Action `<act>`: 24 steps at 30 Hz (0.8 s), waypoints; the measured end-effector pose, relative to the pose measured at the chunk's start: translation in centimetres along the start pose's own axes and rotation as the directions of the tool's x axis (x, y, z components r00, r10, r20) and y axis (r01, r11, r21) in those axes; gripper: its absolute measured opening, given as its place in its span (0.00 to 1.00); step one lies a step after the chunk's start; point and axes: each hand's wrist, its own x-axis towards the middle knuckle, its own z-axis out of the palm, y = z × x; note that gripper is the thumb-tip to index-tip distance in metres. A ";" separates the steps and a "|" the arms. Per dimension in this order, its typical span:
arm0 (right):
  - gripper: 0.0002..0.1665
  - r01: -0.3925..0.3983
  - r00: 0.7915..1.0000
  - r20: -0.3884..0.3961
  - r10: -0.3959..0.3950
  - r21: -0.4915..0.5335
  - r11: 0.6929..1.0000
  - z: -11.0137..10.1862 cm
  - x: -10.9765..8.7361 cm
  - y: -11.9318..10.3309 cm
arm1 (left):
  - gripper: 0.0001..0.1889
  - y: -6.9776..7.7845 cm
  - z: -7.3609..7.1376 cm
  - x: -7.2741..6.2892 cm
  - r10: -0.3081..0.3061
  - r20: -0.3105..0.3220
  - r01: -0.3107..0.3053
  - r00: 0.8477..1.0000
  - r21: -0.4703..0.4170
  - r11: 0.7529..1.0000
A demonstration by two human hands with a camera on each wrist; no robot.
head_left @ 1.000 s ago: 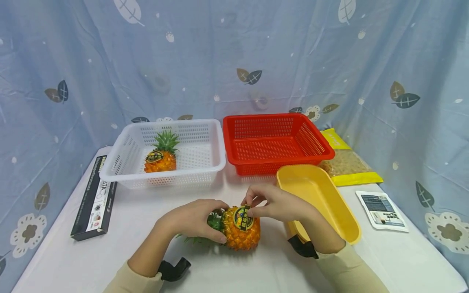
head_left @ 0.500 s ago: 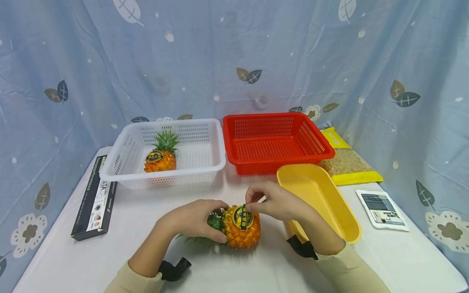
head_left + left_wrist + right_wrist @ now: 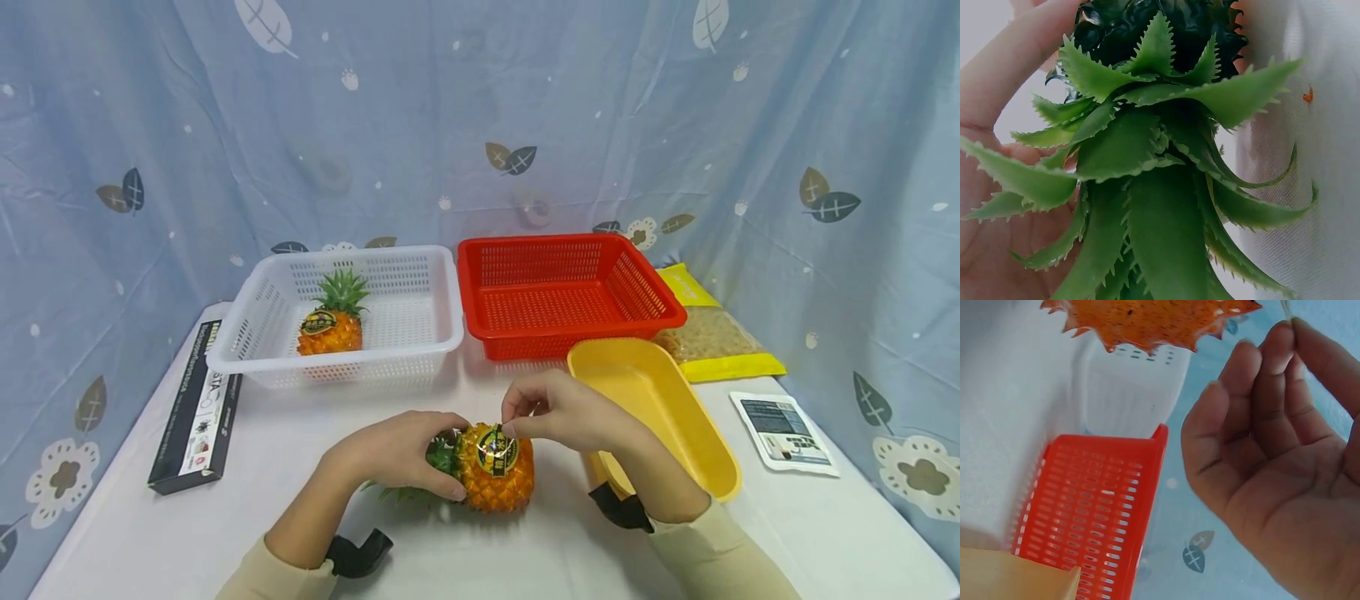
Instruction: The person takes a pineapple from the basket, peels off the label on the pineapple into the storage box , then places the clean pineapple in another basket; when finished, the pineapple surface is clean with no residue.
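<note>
A small orange pineapple [image 3: 497, 487] lies on its side on the white table, its green leaves [image 3: 1166, 231] pointing left. My left hand [image 3: 408, 450] grips it around the neck, thumb at the near side and fingers over the far side. A round black-and-gold sticker [image 3: 497, 454] faces up on its skin, with glare across it. At the sticker's upper right edge, my right hand [image 3: 558, 408] pinches its tab between thumb and index finger. In the right wrist view, a thin edge shows between those fingertips, next to the spiky orange skin.
Behind stand a white basket [image 3: 337, 365] holding a second pineapple [image 3: 330, 332], and a red basket [image 3: 570, 343]. A yellow tub [image 3: 652, 392] lies beneath the right forearm. A black box [image 3: 191, 417] is at left; a yellow-edged bag [image 3: 705, 333] and a white packet [image 3: 783, 433] are at right.
My right fingers have drawn together from the sticker's face into a pinch at its upper right edge. The sticker now catches more glare. My left hand and the pineapple stay in place.
</note>
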 end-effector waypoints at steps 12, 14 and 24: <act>0.04 0.029 0.997 0.073 -0.037 0.106 0.994 -1.0 -0.4 -0.2 | 0.43 0.0 -0.1 0.1 0.007 0.009 -0.007 1.000 -0.008 1.000; 0.04 0.032 0.995 0.088 -0.044 0.129 0.991 -1.3 -0.5 -0.2 | 0.42 0.0 -0.3 0.0 0.017 0.010 -0.017 1.000 -0.006 1.000; 0.04 0.009 0.994 0.110 -0.026 0.148 0.989 -3.3 -0.9 -0.6 | 0.37 -0.4 -0.7 -0.2 0.079 -0.016 -0.080 0.997 -0.038 0.996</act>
